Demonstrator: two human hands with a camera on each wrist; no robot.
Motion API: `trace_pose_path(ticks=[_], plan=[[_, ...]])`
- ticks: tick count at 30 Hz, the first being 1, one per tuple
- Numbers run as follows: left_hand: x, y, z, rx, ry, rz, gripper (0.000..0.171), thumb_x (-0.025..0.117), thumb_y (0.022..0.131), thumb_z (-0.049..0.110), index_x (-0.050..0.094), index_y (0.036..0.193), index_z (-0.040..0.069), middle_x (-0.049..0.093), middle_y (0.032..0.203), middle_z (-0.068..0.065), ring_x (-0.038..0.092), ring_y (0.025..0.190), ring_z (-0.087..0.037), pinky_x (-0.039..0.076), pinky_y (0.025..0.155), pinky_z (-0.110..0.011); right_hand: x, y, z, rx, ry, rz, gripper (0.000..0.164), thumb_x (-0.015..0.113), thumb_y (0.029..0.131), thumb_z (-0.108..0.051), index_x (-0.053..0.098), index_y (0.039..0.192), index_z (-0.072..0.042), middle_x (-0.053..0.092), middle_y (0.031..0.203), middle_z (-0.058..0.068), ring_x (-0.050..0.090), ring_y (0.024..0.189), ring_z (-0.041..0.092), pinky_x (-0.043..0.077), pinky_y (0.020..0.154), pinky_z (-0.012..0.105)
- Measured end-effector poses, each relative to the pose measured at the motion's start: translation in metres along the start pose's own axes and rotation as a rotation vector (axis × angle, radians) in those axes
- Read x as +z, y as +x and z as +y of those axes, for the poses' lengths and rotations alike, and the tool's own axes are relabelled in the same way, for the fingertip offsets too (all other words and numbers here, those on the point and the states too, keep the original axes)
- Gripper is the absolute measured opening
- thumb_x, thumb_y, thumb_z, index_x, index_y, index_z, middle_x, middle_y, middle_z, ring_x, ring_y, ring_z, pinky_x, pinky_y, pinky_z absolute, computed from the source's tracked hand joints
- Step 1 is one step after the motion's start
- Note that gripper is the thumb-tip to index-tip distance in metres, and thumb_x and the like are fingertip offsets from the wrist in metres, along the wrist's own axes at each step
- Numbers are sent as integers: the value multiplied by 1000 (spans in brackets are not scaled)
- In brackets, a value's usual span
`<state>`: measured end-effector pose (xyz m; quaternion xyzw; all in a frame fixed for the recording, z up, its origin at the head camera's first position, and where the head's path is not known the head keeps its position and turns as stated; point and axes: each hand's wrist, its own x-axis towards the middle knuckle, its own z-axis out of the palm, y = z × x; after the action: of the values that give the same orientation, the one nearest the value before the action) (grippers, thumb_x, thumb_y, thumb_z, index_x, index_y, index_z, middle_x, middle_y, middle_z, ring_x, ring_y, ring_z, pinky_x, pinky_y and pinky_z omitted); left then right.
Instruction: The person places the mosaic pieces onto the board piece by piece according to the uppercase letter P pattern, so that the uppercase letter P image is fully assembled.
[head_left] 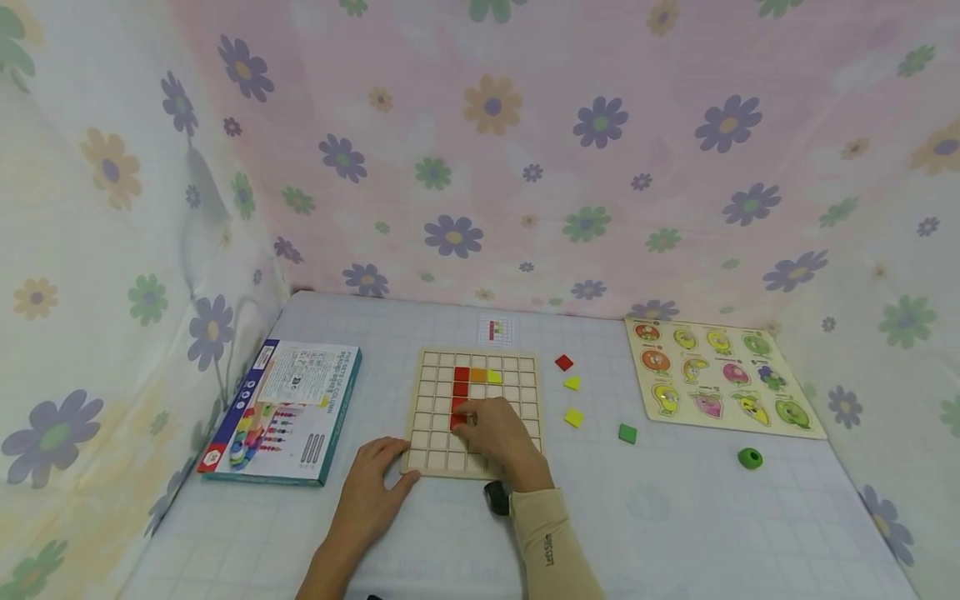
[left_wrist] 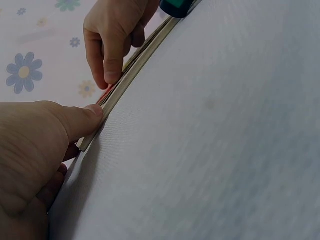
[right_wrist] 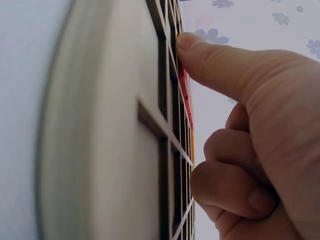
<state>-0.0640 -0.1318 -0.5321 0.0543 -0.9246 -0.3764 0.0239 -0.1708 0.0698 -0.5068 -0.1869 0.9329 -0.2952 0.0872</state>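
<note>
A wooden grid board (head_left: 525, 400) lies on the table. My left hand (head_left: 369, 492) holds its near left corner, thumb on the near edge and fingers at the left side; the left wrist view shows the thumb over the rim (left_wrist: 131, 75). My right hand (head_left: 498, 433) reaches over the grid and pinches a red tile (head_left: 456, 422) at the low end of a column of red tiles (head_left: 461, 375). Beside the column's top sit an orange tile (head_left: 478, 376) and a yellow tile (head_left: 494, 377). In the right wrist view the thumb (right_wrist: 215, 60) covers part of the red tiles.
Right of the board lie loose pieces: a red one (head_left: 564, 362), yellow ones (head_left: 573, 417) and a green one (head_left: 627, 433). A pattern card (head_left: 497, 331) is behind it. A box (head_left: 285, 417) stands left; a fruit puzzle (head_left: 697, 400) and green bead (head_left: 750, 458) are right.
</note>
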Motion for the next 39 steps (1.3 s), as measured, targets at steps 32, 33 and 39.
trace_pose_path(ticks=[32,33,39], plan=[[0,0,2,-24,-11,-5,49,83,86,25,67,132,15,60,137,-4,49,138,-27,43,120,-50,-45,-9,33,128,290,213,41,82,86,-33,76,123,-18,26,57,-6,22,52,11,18,45,21],[0,0,1,-24,-13,-4,49,83,86,25,67,132,15,60,137,-4,49,139,-27,43,120,-50,-49,-9,36,125,283,225,42,83,86,-33,76,123,-17,25,56,-6,21,52,11,17,45,21],[0,0,2,-19,-13,0,49,83,86,25,67,132,15,60,137,-5,50,138,-27,44,119,-50,-72,-6,62,118,179,318,46,82,87,-36,73,127,-14,26,56,-5,21,53,11,18,45,21]])
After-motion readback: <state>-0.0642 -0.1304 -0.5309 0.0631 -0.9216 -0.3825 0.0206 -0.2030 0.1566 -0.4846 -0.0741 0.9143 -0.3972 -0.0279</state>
